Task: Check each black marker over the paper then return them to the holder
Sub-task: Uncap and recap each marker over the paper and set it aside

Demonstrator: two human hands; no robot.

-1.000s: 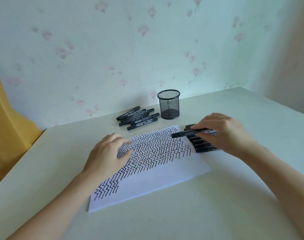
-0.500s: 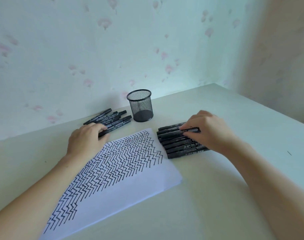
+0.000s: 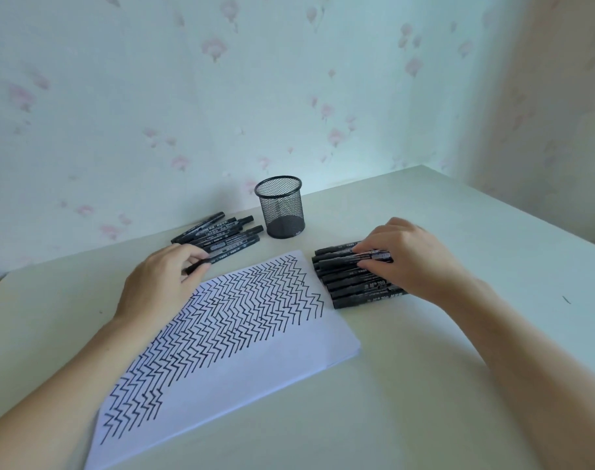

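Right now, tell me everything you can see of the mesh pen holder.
The mesh pen holder is a black wire-mesh cup with a solid rim and a dark solid base, round and tapering slightly downward. It stands upright on the pale table near the wall, between the two groups of markers and beyond the paper's far edge. Seen through the mesh, it looks empty. Neither hand touches it, and no marker leans on it.
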